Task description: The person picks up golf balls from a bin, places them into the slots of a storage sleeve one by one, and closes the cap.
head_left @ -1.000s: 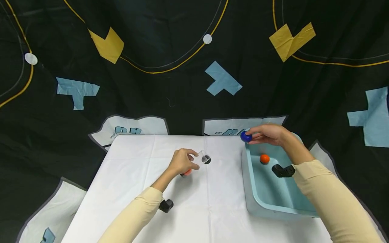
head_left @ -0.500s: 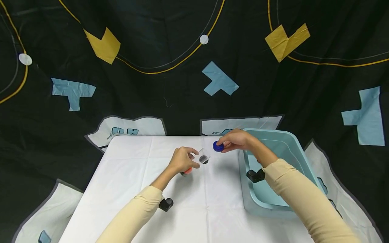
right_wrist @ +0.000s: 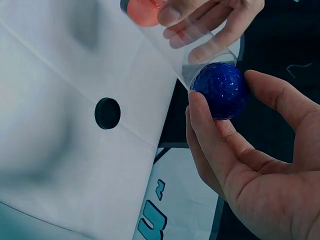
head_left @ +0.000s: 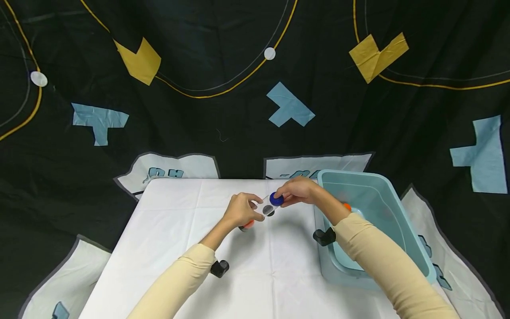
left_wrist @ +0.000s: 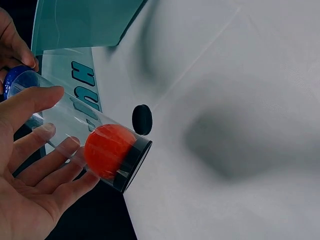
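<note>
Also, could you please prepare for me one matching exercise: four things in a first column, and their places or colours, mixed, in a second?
1. Blue ball
2. Clear tube
3. Black disc
4. Bin

A. Lies on the white table, out of both hands
B. Pale blue-green
C. Held by the right hand
D. Held by the left hand

Pairs: 1-C, 2-D, 3-A, 4-B

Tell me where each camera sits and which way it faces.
Head: worn on the head, facing forward and down at the table; left hand, right hand and both sleeves show.
Left wrist: worn there, facing the clear tube; left hand and right fingers show.
Right wrist: worn there, facing the blue ball; right hand and left fingers show.
Both wrist views share the tube, its orange ball, the blue ball and black disc.
</note>
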